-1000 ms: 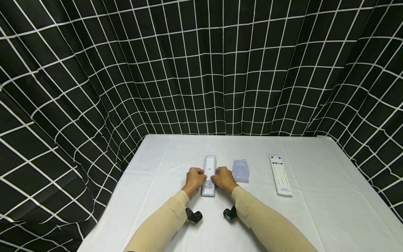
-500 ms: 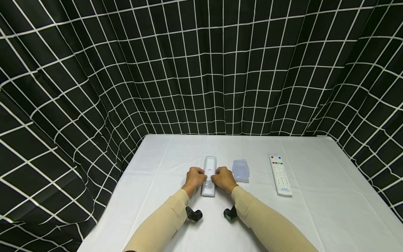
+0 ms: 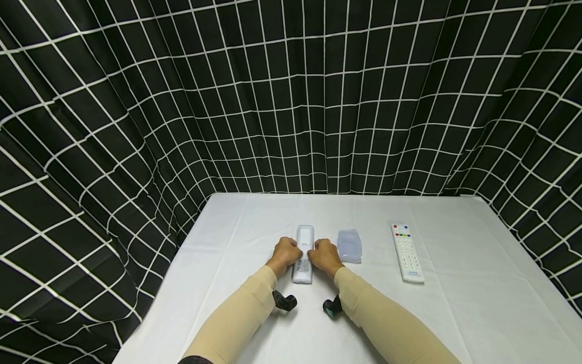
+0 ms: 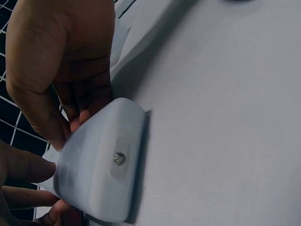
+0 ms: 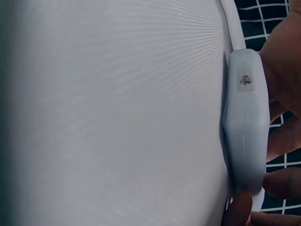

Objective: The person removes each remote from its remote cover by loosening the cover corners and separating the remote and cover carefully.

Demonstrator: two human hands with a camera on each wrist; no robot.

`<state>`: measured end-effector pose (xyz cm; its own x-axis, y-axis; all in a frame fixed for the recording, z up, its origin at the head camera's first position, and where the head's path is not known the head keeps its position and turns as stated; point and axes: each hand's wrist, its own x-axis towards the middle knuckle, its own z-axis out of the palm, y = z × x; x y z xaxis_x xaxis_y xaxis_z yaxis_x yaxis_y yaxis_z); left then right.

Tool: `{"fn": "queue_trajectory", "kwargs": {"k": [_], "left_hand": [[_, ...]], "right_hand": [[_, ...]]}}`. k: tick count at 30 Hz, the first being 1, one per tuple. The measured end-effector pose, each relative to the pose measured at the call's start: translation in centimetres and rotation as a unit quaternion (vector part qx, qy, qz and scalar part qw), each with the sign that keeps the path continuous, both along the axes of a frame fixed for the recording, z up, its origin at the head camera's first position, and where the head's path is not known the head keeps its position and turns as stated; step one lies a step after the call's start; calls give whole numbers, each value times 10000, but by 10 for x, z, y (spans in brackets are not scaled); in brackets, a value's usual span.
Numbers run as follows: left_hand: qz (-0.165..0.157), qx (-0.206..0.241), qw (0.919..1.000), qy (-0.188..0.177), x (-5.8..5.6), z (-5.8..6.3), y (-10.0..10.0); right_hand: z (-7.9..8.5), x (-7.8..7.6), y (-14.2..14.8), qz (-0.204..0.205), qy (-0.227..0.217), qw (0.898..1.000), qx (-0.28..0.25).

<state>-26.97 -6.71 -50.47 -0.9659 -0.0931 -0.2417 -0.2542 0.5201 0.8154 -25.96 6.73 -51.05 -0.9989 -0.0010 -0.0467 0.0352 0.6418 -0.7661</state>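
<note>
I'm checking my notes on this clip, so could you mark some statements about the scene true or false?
1. The left hand and right hand hold the same pale remote. True.
2. A translucent piece lies between the pale remote and the keypad remote. True.
3. The right hand grips the keypad remote. False: neither hand touches it.
4. The keypad remote has some coloured buttons. True.
5. The tabletop cloth has a white grid on black. False: the cloth is white; the curtain behind has the grid.
</note>
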Motion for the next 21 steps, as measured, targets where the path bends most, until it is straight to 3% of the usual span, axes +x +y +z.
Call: {"fn": "queue_trajectory", "kwargs": {"k": [6, 15, 21], "left_hand": [[59, 323, 9993, -188, -3, 2, 1], [257, 399, 9987, 179, -4, 3, 1], [422, 633, 9958, 502, -7, 2, 4]], "right_hand": [[-1, -3, 0, -2, -54, 10000, -47], [-2, -5, 1, -205, 11, 9987, -461], [0, -6, 2, -373, 377, 9956, -776]]}}
